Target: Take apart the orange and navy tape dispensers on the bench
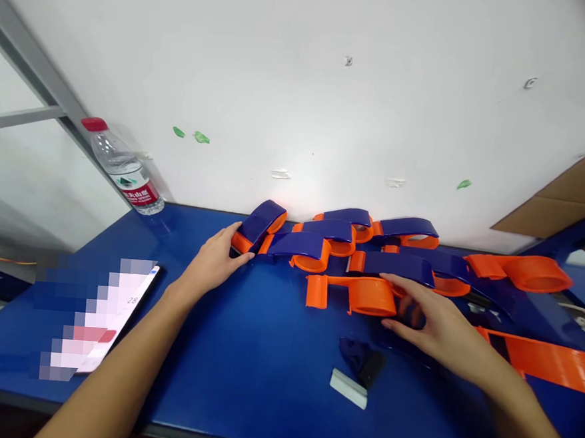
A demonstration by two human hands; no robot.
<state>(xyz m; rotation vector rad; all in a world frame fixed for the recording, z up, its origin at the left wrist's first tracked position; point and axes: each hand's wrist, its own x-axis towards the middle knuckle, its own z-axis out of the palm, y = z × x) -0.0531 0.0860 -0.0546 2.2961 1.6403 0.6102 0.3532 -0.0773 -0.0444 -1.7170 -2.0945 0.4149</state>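
My left hand (214,257) grips the near end of a blue-and-orange tape dispenser (259,222) at the left end of a group, its thumb stretched along the front. Beside it lies another blue-topped tape dispenser (298,245). My right hand (433,322) is curved with thumb and fingers apart at the right end of an all-orange tape dispenser body (372,296). Its index fingertip reaches the body's upper edge; some fingers are partly hidden behind the hand. Directly behind this body sits a blue-topped dispenser (394,266).
Several more dispensers stand along the white wall (315,100). Orange bodies (539,273) lie at the right. Small dark pieces (360,360) and a pale strip (349,388) lie in front on the blue table (242,369). A phone (114,330) and water bottle (125,170) are left.
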